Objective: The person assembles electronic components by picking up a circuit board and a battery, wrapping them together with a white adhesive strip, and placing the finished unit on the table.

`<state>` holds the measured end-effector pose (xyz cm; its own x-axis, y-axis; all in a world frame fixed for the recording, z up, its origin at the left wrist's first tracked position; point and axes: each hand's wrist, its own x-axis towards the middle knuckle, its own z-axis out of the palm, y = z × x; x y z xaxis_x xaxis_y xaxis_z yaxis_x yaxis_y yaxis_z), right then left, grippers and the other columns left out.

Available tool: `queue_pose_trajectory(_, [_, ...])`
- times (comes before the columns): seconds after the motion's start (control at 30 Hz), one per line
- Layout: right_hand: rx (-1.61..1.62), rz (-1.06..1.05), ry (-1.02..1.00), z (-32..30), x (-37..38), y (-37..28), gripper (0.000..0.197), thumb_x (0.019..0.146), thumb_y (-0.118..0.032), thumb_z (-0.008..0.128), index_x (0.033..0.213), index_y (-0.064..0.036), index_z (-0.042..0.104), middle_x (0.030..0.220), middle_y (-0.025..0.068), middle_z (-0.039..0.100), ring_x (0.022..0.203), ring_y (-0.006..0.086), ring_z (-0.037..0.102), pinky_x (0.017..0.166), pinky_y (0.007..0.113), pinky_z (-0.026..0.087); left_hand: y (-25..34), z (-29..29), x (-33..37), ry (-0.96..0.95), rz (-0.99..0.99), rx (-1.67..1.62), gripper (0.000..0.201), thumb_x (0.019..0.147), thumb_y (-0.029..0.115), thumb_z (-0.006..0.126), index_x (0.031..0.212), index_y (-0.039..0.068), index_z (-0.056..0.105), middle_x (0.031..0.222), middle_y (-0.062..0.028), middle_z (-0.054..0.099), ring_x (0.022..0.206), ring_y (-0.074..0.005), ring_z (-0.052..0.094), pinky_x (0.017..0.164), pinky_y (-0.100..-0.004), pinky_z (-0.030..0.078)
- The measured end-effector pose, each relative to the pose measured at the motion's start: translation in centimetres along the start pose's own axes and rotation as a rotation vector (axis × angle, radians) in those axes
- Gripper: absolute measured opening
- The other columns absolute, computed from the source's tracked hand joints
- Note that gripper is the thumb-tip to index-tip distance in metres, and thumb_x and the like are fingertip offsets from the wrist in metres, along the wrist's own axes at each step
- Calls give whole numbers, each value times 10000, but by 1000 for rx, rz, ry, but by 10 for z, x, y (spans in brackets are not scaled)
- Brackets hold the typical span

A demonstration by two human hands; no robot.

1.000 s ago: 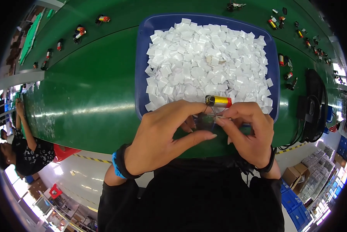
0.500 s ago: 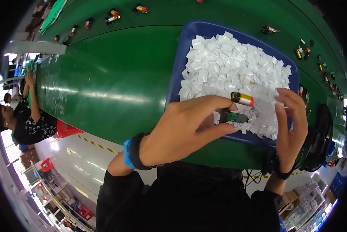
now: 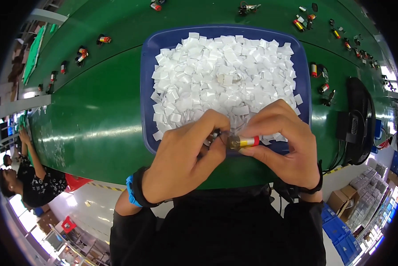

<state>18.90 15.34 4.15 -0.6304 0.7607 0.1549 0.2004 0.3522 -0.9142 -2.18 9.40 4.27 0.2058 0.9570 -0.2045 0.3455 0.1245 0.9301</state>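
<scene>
Long green worktable (image 3: 97,115), glossy, curving across the view in a workshop; stacked boxes and blue crates on the floor at lower right. Blue rectangular tray (image 3: 148,88) sits mid-table, heaped with small white paper squares (image 3: 221,75). Both hands meet over the tray's near edge. Right hand (image 3: 281,148) is closed on a small cylinder (image 3: 245,142), yellow body with a red band and a metal end, pinched between thumb and fingers, lying roughly level, metal end pointing toward the left hand. Left hand (image 3: 183,166) has thumb and fingertips drawn together at that metal end, touching it; a small dark part shows between the fingers, too hidden to tell what it is. Blue wristband (image 3: 131,197) on the left wrist, dark band on the right. More small cylinders (image 3: 81,55) are scattered along the table's far side. Black device with cables (image 3: 356,119) sits at the right table edge. Another person (image 3: 28,181) in dark clothes is at far left.
</scene>
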Motion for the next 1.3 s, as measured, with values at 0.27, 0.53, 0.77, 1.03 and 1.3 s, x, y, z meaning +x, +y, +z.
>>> queue_pose_trajectory(0.27, [-197,-329,10,0,-8,0,281,648,-39,830,882,-55,674,902,71,697,827,240,600,704,324,490,-1,-1,7,-216,-274,-899,164,925,72,418,1024,13,536,1084,-145,590,1034,-225,559,931,-318,409])
queue_pose_trajectory(0.53, [-222,-345,126,8,-12,-3,277,635,-5,817,853,-52,653,951,70,729,803,229,595,636,297,488,13,-4,-6,-141,-279,-519,282,886,-15,460,1153,0,547,1113,-136,597,942,-131,589,744,-262,480])
queue_pose_trajectory(0.77, [-481,-384,121,13,-15,-2,324,617,1,821,901,-32,671,963,58,728,803,215,590,636,310,485,-1,-7,-5,-158,-211,-310,405,819,-122,514,1211,-18,535,1102,-114,607,805,-72,609,515,-195,463])
queue_pose_trajectory(1.03, [-561,-444,206,22,-16,-5,338,608,-7,826,919,-40,697,966,58,703,816,218,581,632,305,475,0,-7,-5,-122,-135,-465,405,822,-137,533,1215,-42,517,1093,-120,616,824,-112,631,553,-207,535])
queue_pose_trajectory(1.3, [-630,-353,263,22,-17,-13,357,592,10,828,914,-102,720,909,11,628,823,210,567,650,294,461,8,-2,-12,-65,-136,-555,333,863,-108,596,1181,-44,520,1096,-143,632,814,-126,646,548,-212,544])
